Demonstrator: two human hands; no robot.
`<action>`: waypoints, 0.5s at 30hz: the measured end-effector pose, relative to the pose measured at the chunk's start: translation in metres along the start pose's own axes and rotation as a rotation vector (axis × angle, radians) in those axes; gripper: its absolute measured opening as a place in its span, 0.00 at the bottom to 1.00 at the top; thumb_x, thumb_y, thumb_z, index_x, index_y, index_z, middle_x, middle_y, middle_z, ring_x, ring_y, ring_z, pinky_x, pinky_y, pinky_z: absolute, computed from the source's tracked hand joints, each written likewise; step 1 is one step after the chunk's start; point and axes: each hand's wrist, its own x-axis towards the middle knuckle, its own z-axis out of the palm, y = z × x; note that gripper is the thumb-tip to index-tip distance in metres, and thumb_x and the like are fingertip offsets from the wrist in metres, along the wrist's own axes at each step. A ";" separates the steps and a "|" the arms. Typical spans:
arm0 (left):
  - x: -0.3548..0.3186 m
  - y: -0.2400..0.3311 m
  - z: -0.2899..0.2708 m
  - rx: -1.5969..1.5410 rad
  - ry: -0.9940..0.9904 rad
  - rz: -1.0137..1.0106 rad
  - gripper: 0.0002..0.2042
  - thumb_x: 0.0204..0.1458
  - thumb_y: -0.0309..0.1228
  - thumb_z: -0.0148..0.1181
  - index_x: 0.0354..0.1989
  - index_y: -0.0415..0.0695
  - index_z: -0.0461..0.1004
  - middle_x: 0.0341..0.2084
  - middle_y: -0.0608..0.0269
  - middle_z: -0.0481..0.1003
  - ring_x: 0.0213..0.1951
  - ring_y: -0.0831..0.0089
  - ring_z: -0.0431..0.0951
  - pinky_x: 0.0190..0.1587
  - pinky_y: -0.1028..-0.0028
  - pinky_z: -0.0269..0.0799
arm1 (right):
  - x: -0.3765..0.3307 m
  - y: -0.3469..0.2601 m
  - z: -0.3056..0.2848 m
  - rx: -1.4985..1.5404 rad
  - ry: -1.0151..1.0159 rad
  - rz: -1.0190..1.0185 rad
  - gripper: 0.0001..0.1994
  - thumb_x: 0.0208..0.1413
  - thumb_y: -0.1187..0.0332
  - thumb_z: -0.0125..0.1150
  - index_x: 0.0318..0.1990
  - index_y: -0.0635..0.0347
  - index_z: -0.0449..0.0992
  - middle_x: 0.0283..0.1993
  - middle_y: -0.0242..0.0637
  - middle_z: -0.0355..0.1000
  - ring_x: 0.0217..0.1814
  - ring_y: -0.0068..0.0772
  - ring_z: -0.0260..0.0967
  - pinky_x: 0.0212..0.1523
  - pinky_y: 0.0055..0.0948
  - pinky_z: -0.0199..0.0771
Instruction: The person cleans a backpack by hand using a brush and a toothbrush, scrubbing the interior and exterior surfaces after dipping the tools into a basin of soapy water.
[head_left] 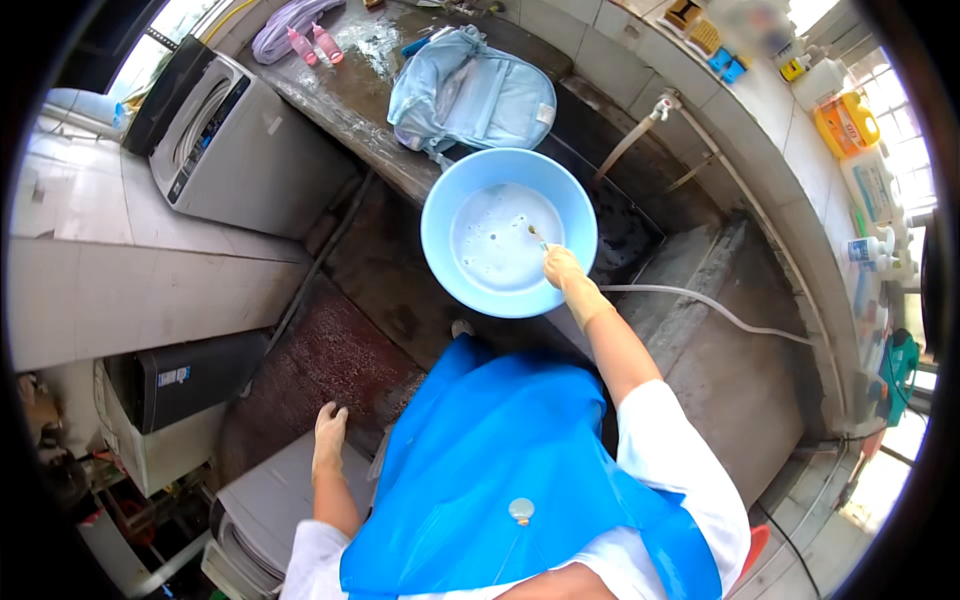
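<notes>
Basin [440, 232] contains cloudy liquid [488, 258], near blue backpack [505, 100]. Gloved right hand [563, 267]: clamped on slim tool [537, 236] over liquid. Gloved left hand [329, 436]: lowered, thumb and fingers apart.

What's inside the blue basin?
The blue basin holds pale liquid with small specks or bubbles. The right hand, holding a thin tool, covers part of its right inner wall. Whether anything lies below the surface can't be told.
</notes>
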 end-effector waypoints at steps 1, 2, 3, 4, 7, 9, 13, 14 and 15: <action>0.010 -0.019 -0.020 -0.017 0.002 -0.010 0.27 0.52 0.38 0.60 0.59 0.36 0.68 0.57 0.46 0.69 0.61 0.57 0.68 0.63 0.66 0.61 | 0.017 0.003 0.017 -0.066 -0.052 0.011 0.13 0.62 0.66 0.46 0.47 0.58 0.74 0.44 0.55 0.74 0.49 0.57 0.71 0.50 0.46 0.70; 0.020 -0.025 -0.027 -0.104 -0.011 -0.047 0.27 0.53 0.37 0.60 0.59 0.36 0.67 0.58 0.46 0.69 0.61 0.57 0.67 0.63 0.66 0.60 | 0.031 0.015 0.025 -0.142 -0.093 0.035 0.12 0.62 0.66 0.46 0.47 0.57 0.74 0.43 0.54 0.75 0.48 0.57 0.72 0.50 0.46 0.70; 0.028 -0.026 -0.043 -0.185 -0.005 -0.099 0.26 0.53 0.37 0.59 0.59 0.36 0.67 0.58 0.46 0.68 0.61 0.58 0.67 0.63 0.66 0.60 | 0.039 0.007 0.036 -0.388 -0.187 0.050 0.11 0.61 0.68 0.47 0.46 0.57 0.74 0.43 0.54 0.75 0.48 0.57 0.73 0.48 0.46 0.71; 0.041 -0.022 -0.053 -0.178 -0.019 -0.096 0.26 0.53 0.37 0.59 0.59 0.36 0.67 0.58 0.46 0.68 0.61 0.58 0.67 0.63 0.66 0.60 | 0.041 0.007 0.042 -0.507 -0.232 0.070 0.10 0.60 0.69 0.47 0.45 0.56 0.74 0.42 0.54 0.75 0.47 0.57 0.73 0.48 0.46 0.72; 0.066 0.006 -0.106 -0.221 -0.022 -0.155 0.26 0.55 0.35 0.59 0.61 0.35 0.65 0.59 0.46 0.67 0.62 0.59 0.66 0.64 0.66 0.59 | 0.018 -0.045 0.055 0.089 0.055 0.282 0.11 0.57 0.74 0.47 0.46 0.56 0.72 0.43 0.53 0.75 0.49 0.55 0.73 0.49 0.46 0.72; 0.097 0.083 -0.120 -0.222 -0.056 0.022 0.27 0.56 0.35 0.59 0.61 0.35 0.64 0.60 0.46 0.66 0.63 0.60 0.64 0.66 0.67 0.56 | 0.007 -0.047 0.039 0.028 0.070 0.286 0.13 0.56 0.75 0.46 0.48 0.55 0.71 0.45 0.53 0.74 0.51 0.55 0.72 0.51 0.46 0.71; 0.171 0.238 -0.138 -0.075 -0.111 0.363 0.27 0.57 0.35 0.58 0.63 0.35 0.62 0.62 0.49 0.64 0.65 0.61 0.61 0.67 0.67 0.53 | -0.003 -0.080 0.016 0.017 0.104 0.399 0.14 0.59 0.73 0.46 0.52 0.56 0.69 0.52 0.50 0.71 0.57 0.51 0.69 0.55 0.44 0.70; 0.178 0.287 -0.131 -0.073 -0.119 0.470 0.27 0.58 0.35 0.57 0.64 0.36 0.61 0.63 0.50 0.63 0.66 0.61 0.60 0.68 0.67 0.53 | -0.006 -0.085 0.010 0.041 0.104 0.422 0.14 0.59 0.73 0.46 0.52 0.56 0.69 0.52 0.50 0.71 0.57 0.51 0.69 0.55 0.44 0.70; 0.183 0.335 -0.121 -0.069 -0.126 0.577 0.28 0.58 0.35 0.57 0.64 0.38 0.60 0.63 0.50 0.63 0.66 0.61 0.59 0.68 0.67 0.52 | -0.008 -0.091 0.007 0.052 0.054 0.420 0.15 0.60 0.72 0.45 0.54 0.56 0.68 0.51 0.51 0.71 0.57 0.52 0.69 0.55 0.45 0.70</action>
